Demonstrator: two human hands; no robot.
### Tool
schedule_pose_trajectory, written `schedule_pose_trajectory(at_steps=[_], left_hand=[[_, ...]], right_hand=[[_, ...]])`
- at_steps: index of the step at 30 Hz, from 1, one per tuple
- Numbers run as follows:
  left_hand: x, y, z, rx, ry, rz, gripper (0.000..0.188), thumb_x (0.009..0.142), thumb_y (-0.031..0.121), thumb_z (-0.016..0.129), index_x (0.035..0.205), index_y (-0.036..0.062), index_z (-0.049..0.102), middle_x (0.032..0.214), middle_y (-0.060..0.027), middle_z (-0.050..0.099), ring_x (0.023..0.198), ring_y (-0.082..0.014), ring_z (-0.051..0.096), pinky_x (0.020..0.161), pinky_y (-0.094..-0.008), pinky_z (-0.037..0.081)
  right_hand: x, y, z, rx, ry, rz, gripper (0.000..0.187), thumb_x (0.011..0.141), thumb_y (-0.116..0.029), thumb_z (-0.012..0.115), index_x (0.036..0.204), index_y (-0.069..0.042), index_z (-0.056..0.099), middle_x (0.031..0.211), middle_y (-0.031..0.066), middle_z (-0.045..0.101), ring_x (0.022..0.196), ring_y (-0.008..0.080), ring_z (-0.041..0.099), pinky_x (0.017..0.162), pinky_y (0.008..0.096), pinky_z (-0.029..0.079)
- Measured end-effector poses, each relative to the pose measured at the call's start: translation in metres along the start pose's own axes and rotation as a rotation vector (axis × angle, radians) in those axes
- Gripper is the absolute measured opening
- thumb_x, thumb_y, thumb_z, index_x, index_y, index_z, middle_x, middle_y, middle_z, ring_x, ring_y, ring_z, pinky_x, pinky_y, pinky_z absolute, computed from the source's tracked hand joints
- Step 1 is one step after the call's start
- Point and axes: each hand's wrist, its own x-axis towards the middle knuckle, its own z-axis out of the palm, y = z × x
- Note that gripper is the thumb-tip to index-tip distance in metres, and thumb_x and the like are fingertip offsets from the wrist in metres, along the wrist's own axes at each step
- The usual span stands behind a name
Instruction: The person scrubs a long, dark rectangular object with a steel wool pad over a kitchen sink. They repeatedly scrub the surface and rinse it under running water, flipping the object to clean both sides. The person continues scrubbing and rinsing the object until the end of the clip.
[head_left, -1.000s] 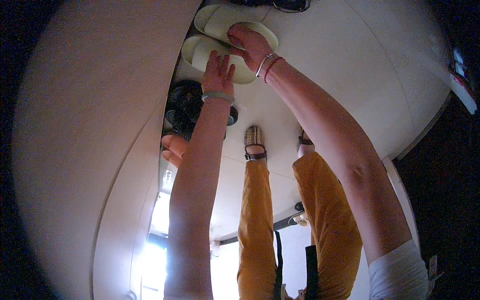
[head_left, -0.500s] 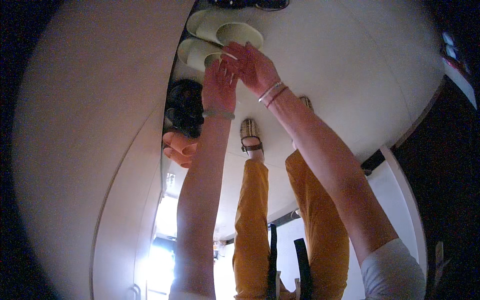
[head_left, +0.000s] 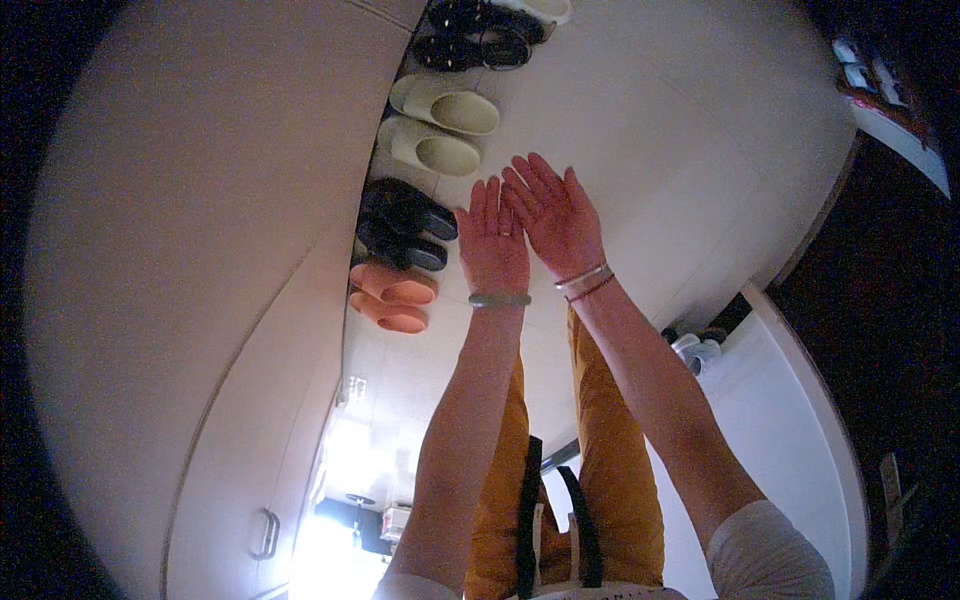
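My left hand (head_left: pixel 494 246) is held palm up over the floor, fingers stretched out and nothing in it; a pale green bangle (head_left: pixel 499 300) circles its wrist. Beside it, my right hand (head_left: pixel 560 222) also lies open, palm up and bare, its fingertips close to or touching the left fingers. Around the right wrist are a light bracelet and a thin red one (head_left: pixel 591 288). Just left of my left hand stand black slippers (head_left: pixel 408 225). Farther off are a pair of pale yellow-green slippers (head_left: pixel 447 152), and nearer a pair of orange slippers (head_left: pixel 396 300).
A light cabinet (head_left: pixel 215 250) with a metal handle (head_left: pixel 267 533) runs along the left, the shoes lined up at its foot. Dark shoes (head_left: pixel 470 48) sit at the far end. Grey-white shoes (head_left: pixel 698 352) stand beside a white panel (head_left: pixel 748 430) on the right.
Both hands have drawn back toward me, away from the yellow-green slippers, and their fingers have straightened with palms up. The view has shifted, showing more of the shoe row.
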Motion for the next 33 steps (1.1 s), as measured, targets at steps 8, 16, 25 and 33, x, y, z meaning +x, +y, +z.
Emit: schedule_pose_trajectory(at_steps=[8, 16, 25, 33], left_hand=[[-0.031, -0.007, 0.065, -1.526, -0.196, -0.627, 0.058, 0.107, 0.044, 0.037, 0.151, 0.0065, 0.035, 0.155, -0.0128, 0.036, 0.144, -0.0279, 0.033, 0.12, -0.0441, 0.027], [-0.019, 0.063, 0.216, -2.025, 0.012, -0.9, 0.057, 0.106, 0.042, 0.039, 0.15, 0.0052, 0.036, 0.156, -0.0151, 0.035, 0.143, -0.0282, 0.034, 0.121, -0.0442, 0.026], [-0.139, 0.07, 0.37, 0.013, -0.389, -0.075, 0.056, 0.106, 0.041, 0.039, 0.15, 0.0053, 0.037, 0.154, -0.0149, 0.039, 0.143, -0.0278, 0.036, 0.12, -0.0435, 0.027], [-0.146, 0.128, 0.442, -0.25, -0.682, -0.075, 0.05, 0.108, 0.033, 0.032, 0.147, 0.0034, 0.042, 0.155, -0.0148, 0.038, 0.145, -0.0323, 0.033, 0.121, -0.0468, 0.024]], right_hand=[[-0.027, -0.055, 0.039, 0.082, -0.195, -0.11, 0.054, 0.106, -0.04, 0.038, 0.143, -0.001, 0.044, 0.148, 0.0174, 0.047, 0.141, 0.0328, 0.039, 0.12, 0.0466, 0.028], [-0.019, -0.093, 0.221, 0.213, -0.117, -0.157, 0.052, 0.106, -0.038, 0.039, 0.143, -0.002, 0.043, 0.149, 0.0159, 0.046, 0.14, 0.0329, 0.04, 0.12, 0.0456, 0.029], [-0.126, -0.156, 0.342, 0.067, -0.24, -0.305, 0.048, 0.106, -0.034, 0.042, 0.143, -0.004, 0.045, 0.148, 0.0143, 0.048, 0.139, 0.0313, 0.041, 0.117, 0.0447, 0.033], [-0.131, -0.162, 0.448, -0.062, -0.288, -0.286, 0.05, 0.106, -0.034, 0.042, 0.147, -0.006, 0.043, 0.15, 0.0113, 0.047, 0.141, 0.0288, 0.041, 0.116, 0.0421, 0.035]])
